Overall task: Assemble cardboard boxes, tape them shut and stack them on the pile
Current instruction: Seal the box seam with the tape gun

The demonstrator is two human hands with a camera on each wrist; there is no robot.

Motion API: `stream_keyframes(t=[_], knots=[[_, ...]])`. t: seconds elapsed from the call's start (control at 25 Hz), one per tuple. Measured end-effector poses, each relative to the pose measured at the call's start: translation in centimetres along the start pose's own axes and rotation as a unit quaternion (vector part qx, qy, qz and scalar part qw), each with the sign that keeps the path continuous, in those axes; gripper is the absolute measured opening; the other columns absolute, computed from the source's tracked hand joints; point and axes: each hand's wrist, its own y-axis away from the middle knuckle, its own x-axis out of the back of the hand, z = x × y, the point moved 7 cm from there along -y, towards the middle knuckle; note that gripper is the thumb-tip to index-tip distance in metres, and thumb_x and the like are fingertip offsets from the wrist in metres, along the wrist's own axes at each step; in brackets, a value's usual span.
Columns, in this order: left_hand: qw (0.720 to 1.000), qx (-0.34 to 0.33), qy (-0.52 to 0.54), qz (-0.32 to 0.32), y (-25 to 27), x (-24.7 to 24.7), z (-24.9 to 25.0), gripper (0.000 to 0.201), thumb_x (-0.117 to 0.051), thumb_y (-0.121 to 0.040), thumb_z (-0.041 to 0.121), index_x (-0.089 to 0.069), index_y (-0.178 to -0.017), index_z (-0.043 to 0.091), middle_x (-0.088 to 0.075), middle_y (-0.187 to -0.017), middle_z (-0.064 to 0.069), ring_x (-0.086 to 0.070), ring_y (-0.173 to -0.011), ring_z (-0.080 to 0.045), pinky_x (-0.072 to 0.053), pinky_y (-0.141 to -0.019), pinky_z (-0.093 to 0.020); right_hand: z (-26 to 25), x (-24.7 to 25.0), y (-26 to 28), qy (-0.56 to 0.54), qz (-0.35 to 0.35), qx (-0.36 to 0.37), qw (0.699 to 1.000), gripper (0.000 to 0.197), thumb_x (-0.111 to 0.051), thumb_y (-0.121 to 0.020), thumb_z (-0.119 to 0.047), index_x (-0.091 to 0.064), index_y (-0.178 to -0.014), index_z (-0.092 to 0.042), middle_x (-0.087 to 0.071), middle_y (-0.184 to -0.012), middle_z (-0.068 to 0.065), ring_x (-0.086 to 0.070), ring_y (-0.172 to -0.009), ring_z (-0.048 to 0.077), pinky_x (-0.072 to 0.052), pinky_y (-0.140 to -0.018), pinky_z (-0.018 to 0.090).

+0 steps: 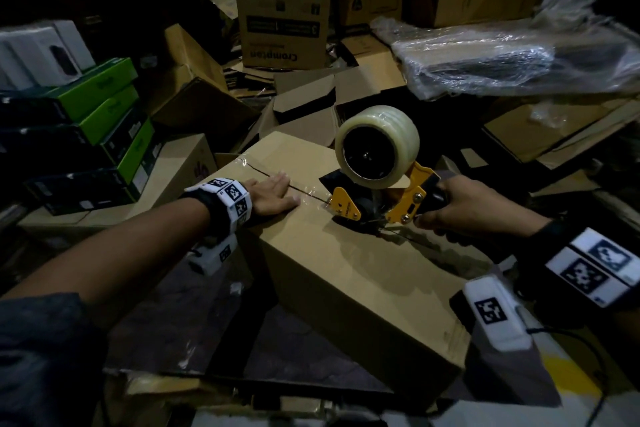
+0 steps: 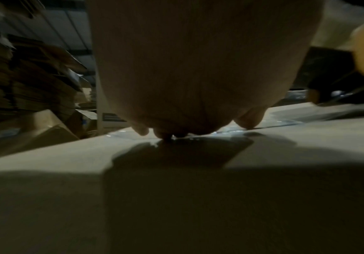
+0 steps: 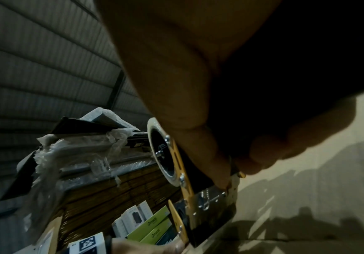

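A plain brown cardboard box (image 1: 349,274) lies in front of me with its top flaps closed. Clear tape (image 1: 273,180) covers the far part of the seam. My left hand (image 1: 273,196) lies flat on the box top, fingers straight, pressing the taped seam; the box top (image 2: 176,197) fills the left wrist view under my left hand (image 2: 189,86). My right hand (image 1: 464,208) grips the handle of a yellow tape dispenser (image 1: 381,184) with a clear roll, its front end down on the seam. The right wrist view shows my right hand (image 3: 215,137) curled round the tape dispenser (image 3: 183,180).
Green and black product boxes (image 1: 104,135) are stacked at left, with white boxes (image 1: 41,52) above. Open and flattened cartons (image 1: 304,107) lie behind the box. A tall printed carton (image 1: 284,3) stands at the back. A plastic-wrapped bundle (image 1: 502,59) lies at right.
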Motion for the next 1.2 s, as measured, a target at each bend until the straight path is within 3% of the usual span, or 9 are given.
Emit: stream_keyframes(t=[0.16,0.28,0.36,0.64,0.84,1.08,1.2], knots=[[0.997,0.075,0.026,0.017,-1.7,1.3,-5.0,0.073,-0.029,-0.100,0.054,-0.014,-0.153,0.007,-0.007,-0.162,-0.010,-0.010,-0.148,-0.026,-0.013,-0.118,-0.042,-0.1,0.1,0.2,-0.010,0.004,-0.014,1.000,0.008,-0.070,-0.092,-0.019,-0.063,-0.092,-0.015,-0.066,-0.074,0.008,-0.060,-0.057,0.015,-0.048,-0.046,0.022],[0.995,0.089,0.022,0.039,-4.1,2.2,-7.0,0.075,-0.039,-0.094,0.061,-0.031,-0.146,0.008,-0.022,-0.156,-0.013,-0.023,-0.142,-0.032,-0.025,-0.114,-0.046,0.1,-0.1,0.2,-0.015,-0.001,-0.020,1.000,0.009,-0.072,-0.091,-0.019,-0.064,-0.091,-0.015,-0.066,-0.072,0.007,-0.060,-0.054,0.015,-0.048,-0.046,0.022],[0.995,0.093,-0.004,0.045,-5.7,2.5,-7.6,0.079,-0.039,-0.090,0.067,-0.034,-0.143,0.008,-0.024,-0.154,-0.013,-0.025,-0.141,-0.033,-0.026,-0.113,-0.049,0.1,-0.2,0.0,-0.015,-0.002,-0.020,1.000,0.008,-0.072,-0.091,-0.019,-0.064,-0.090,-0.016,-0.066,-0.072,0.007,-0.060,-0.055,0.015,-0.049,-0.046,0.023],[0.993,0.107,-0.027,0.051,-7.2,1.6,-7.3,0.083,-0.030,-0.092,0.067,-0.014,-0.153,0.013,-0.002,-0.162,-0.006,0.000,-0.149,-0.027,-0.004,-0.120,-0.044,-0.3,-0.6,-0.6,-0.012,-0.005,-0.017,1.000,0.011,-0.072,-0.091,-0.018,-0.062,-0.087,-0.019,-0.065,-0.071,0.005,-0.058,-0.052,0.013,-0.048,-0.045,0.021],[0.995,0.081,-0.038,0.041,-4.5,1.2,-4.9,0.077,-0.021,-0.097,0.060,-0.003,-0.154,0.012,0.004,-0.162,-0.007,0.003,-0.149,-0.024,-0.005,-0.120,-0.046,-0.3,-0.6,-0.8,-0.020,0.005,-0.026,0.999,0.012,-0.071,-0.091,-0.017,-0.061,-0.085,-0.021,-0.066,-0.071,0.007,-0.059,-0.054,0.015,-0.049,-0.046,0.024],[0.998,-0.022,-0.044,0.039,-0.9,-0.2,0.3,0.084,-0.018,-0.095,0.065,0.003,-0.154,0.009,0.006,-0.161,-0.011,-0.002,-0.149,-0.025,-0.011,-0.120,-0.045,-0.4,-0.9,-0.1,-0.026,0.006,-0.036,0.999,0.010,-0.070,-0.092,-0.016,-0.063,-0.086,-0.016,-0.067,-0.075,0.010,-0.060,-0.058,0.018,-0.051,-0.051,0.029],[0.998,-0.018,-0.028,0.046,-0.5,-0.4,0.4,0.081,-0.019,-0.096,0.065,0.004,-0.154,0.012,0.009,-0.161,-0.007,-0.001,-0.149,-0.023,-0.010,-0.120,-0.045,-0.1,-0.3,1.0,-0.036,0.011,-0.045,0.998,0.009,-0.072,-0.091,-0.017,-0.064,-0.086,-0.016,-0.066,-0.073,0.009,-0.058,-0.055,0.016,-0.049,-0.047,0.026]])
